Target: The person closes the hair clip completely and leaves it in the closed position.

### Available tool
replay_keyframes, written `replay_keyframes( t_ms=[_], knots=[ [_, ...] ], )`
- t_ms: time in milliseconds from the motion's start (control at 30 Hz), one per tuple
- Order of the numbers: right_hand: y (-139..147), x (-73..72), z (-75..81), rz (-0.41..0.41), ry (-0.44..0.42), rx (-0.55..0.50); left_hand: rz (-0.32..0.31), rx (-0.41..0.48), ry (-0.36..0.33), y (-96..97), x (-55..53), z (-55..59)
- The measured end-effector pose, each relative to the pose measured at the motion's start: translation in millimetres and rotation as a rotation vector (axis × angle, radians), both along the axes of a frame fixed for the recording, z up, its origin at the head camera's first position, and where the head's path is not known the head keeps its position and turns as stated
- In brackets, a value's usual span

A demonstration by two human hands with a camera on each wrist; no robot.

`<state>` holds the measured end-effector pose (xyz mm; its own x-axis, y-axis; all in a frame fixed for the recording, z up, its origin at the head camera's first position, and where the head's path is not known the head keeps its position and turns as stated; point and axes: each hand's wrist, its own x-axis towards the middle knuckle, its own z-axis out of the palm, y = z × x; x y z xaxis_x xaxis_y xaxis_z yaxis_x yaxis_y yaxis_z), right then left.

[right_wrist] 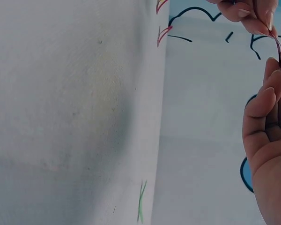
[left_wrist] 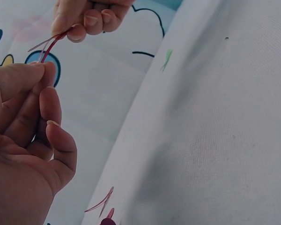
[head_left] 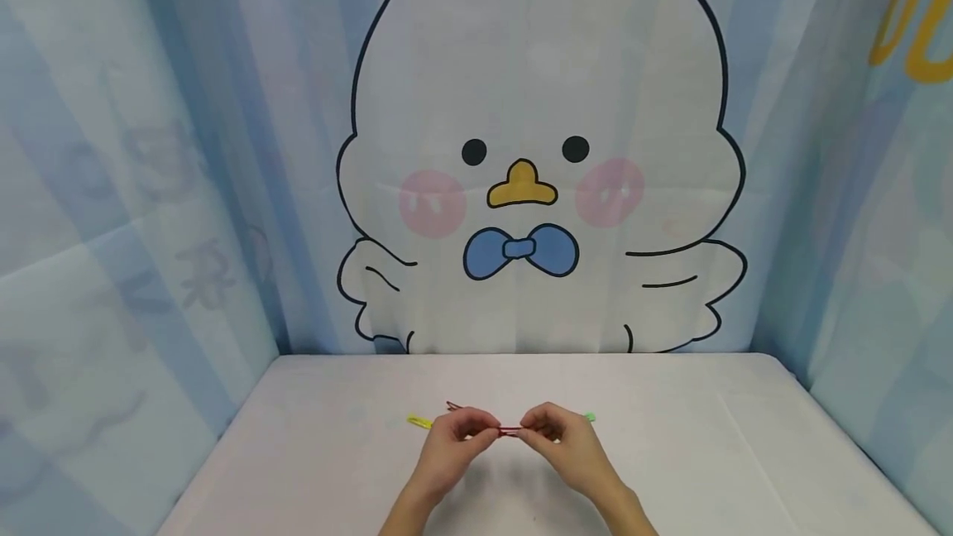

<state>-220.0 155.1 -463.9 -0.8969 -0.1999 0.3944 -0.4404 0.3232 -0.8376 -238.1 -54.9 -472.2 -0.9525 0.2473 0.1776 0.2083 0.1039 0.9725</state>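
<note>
A thin red hair clip [head_left: 510, 432] with narrow, splayed arms stretches between both hands, above the table. My left hand [head_left: 451, 447] pinches one end between thumb and forefinger. At the other end, the thumb and index fingertip of my right hand [head_left: 569, 447] pinch it too. In the left wrist view, the clip [left_wrist: 50, 46] spreads into a V, and the other fingers of my left hand [left_wrist: 30, 136] curl loosely below. The right wrist view shows part of the clip [right_wrist: 278, 44] at its edge, close by the fingertips of my right hand [right_wrist: 267, 122].
On the white table [head_left: 357, 470] beyond my left hand lie a yellow clip [head_left: 419, 421] and a dark red one [head_left: 453, 406]. A green clip [head_left: 590, 417] shows past my right hand. A curtain printed with a bird [head_left: 536, 89] hangs behind the table.
</note>
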Motion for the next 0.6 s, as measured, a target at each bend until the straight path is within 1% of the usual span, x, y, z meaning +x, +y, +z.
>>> replay_keyframes(
  t_ms=[133, 233, 367, 433, 600],
  knots=[
    [0.1, 0.0, -0.3, -0.01, 0.013, 0.002, 0.0, 0.007, 0.006, 0.7, 1.7, 0.0],
    [-0.1, 0.2, -0.3, -0.025, 0.019, 0.004, -0.011, 0.013, 0.014, 0.9, 3.3, 1.9],
    [-0.7, 0.5, -0.3, -0.036, 0.038, 0.0, -0.014, -0.006, 0.017, 0.9, 5.1, 4.7],
    [-1.3, 0.5, -0.6, -0.03, 0.062, -0.009, -0.005, -0.026, 0.019, 1.2, 5.8, 5.1],
    [-3.1, 0.2, -2.3, -0.011, 0.098, -0.022, 0.036, -0.087, 0.058, 3.1, 7.3, 4.2]
  ],
)
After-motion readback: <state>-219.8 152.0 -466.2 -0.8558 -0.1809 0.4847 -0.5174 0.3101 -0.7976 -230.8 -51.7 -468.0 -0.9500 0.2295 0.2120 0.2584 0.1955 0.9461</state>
